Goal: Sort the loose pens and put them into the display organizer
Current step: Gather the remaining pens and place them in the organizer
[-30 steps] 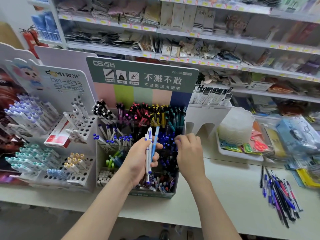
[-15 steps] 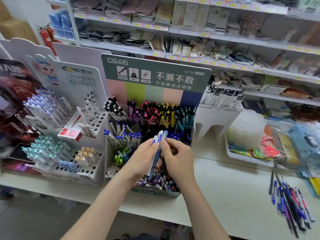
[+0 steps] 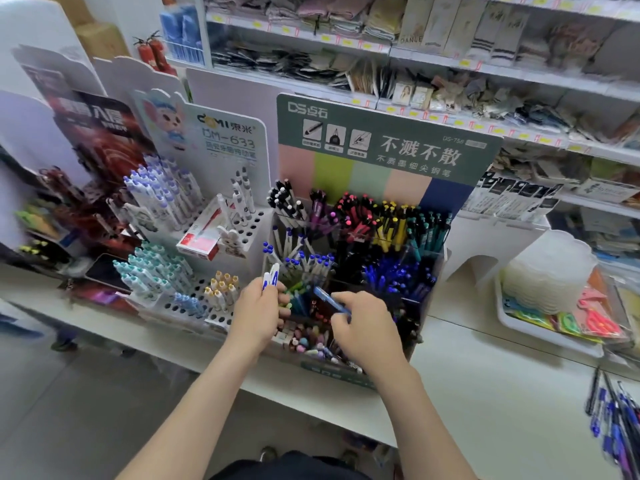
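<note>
Where my left hand sits: my left hand [image 3: 258, 315] is just short of the display organizer [image 3: 388, 174], fingers curled round white pens [image 3: 270, 277], two as far as I can tell, their blue caps poking up past the knuckles.
Right hand: my right hand [image 3: 369, 329], close beside the left, pinches a blue pen [image 3: 329, 298] near one end; the free end angles up toward the left hand.
Handling: I judge these pens light, stiff and smooth; a pinch at mid-barrel should stop them swinging or slipping.
Just beyond the left hand: white blue-capped stock [image 3: 311, 265], matching what it grips.
Just beyond the right hand: packed blue stock [image 3: 394, 275].
Farthest from both hands: back row [image 3: 363, 216] in black-white, purple, pink, yellow and teal bunches.
Beneath the hands: small pastel pieces, too blurred to name.
Loose pens [image 3: 620, 424]: heaped on the table [image 3: 491, 379], well off to the right hand's outer side.
</note>
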Available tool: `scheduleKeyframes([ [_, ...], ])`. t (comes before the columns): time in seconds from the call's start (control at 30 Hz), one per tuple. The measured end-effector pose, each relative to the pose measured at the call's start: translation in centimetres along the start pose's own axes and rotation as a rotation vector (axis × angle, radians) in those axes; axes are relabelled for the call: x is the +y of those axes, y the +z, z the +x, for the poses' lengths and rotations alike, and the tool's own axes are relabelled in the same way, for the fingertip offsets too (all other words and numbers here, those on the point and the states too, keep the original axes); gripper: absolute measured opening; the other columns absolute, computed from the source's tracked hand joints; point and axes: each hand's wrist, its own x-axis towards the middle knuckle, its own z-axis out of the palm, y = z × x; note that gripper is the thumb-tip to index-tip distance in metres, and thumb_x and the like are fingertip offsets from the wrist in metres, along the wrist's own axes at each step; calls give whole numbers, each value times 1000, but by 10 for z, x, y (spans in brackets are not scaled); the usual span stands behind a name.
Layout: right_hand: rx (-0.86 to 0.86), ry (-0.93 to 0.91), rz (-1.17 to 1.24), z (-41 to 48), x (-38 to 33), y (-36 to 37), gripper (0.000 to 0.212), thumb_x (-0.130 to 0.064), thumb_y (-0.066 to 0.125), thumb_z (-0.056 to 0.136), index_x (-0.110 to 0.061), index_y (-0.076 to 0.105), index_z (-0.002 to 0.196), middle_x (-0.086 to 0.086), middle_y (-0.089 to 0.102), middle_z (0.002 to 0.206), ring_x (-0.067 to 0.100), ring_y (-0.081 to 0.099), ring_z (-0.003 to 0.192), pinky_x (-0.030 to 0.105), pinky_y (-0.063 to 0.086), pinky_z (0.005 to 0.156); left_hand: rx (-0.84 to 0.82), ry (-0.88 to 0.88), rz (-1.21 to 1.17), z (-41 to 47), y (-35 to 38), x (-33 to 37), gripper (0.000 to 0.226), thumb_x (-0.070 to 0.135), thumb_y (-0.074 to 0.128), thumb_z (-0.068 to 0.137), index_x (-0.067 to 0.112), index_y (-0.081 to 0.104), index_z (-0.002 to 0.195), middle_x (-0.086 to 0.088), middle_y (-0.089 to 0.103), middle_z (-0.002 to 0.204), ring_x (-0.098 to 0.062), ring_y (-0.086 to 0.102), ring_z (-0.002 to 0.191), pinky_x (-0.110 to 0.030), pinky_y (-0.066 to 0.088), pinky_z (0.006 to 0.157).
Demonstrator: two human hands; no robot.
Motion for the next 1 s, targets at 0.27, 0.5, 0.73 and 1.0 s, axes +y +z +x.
scheduleKeyframes([
  [0.27,190,-129,28,20,-14,20,32,-13,73,94,-16,76,125,0,76,115,16,70,106,30,56,99,-101,-114,25,5,-4,-10,27,16,41,109,15,68,109,-6,72,113,-23,72,106,-50,58,99],
  [0.5,175,-350,-205,31,-22,61,26,-13,67,100,-18,69,126,0,75,108,22,68,99,36,58,87,-184,-192,-123,9,-17,-6,30,15,40,110,8,69,115,-12,76,107,-27,75,89,-44,61,81],
  [0.73,341,-355,-30,19,-27,65,25,-13,62,99,-14,69,123,-1,70,107,19,63,97,36,55,86,-326,-145,-301,5,-26,14,29,11,46,110,0,71,119,-13,71,87,-24,71,77,-38,63,71],
  [1.0,104,66,796,-8,-63,33,20,-39,63,104,-34,52,120,7,76,83,26,69,61,46,58,57,-351,82,-498,-5,-8,36,29,22,43,115,12,68,127,-10,78,112,-23,70,105,-46,58,94],
])
